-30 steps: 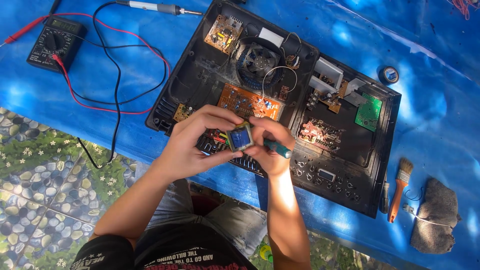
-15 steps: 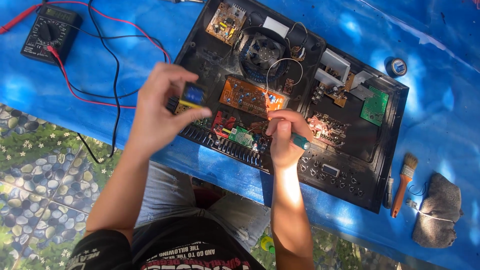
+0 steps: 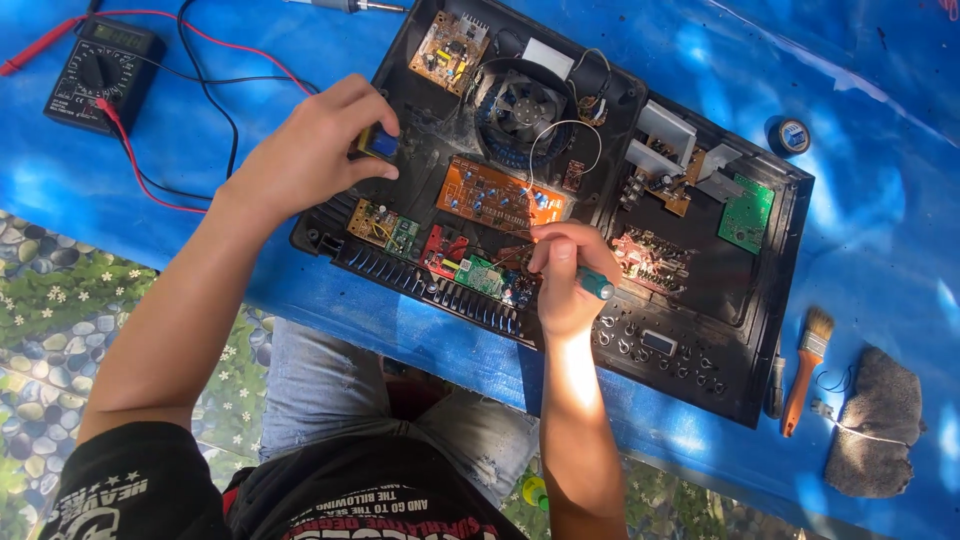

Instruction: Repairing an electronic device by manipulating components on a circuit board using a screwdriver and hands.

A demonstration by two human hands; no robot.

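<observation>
The left hand [image 3: 305,150] pinches a small blue component [image 3: 381,145] over the open black chassis [image 3: 700,300]; the right hand [image 3: 565,275] grips a teal-handled screwdriver [image 3: 597,286].

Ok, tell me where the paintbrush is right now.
In the head view the paintbrush lies on the blue table cover at the far right, between the open black chassis and the grey cloth.
</observation>
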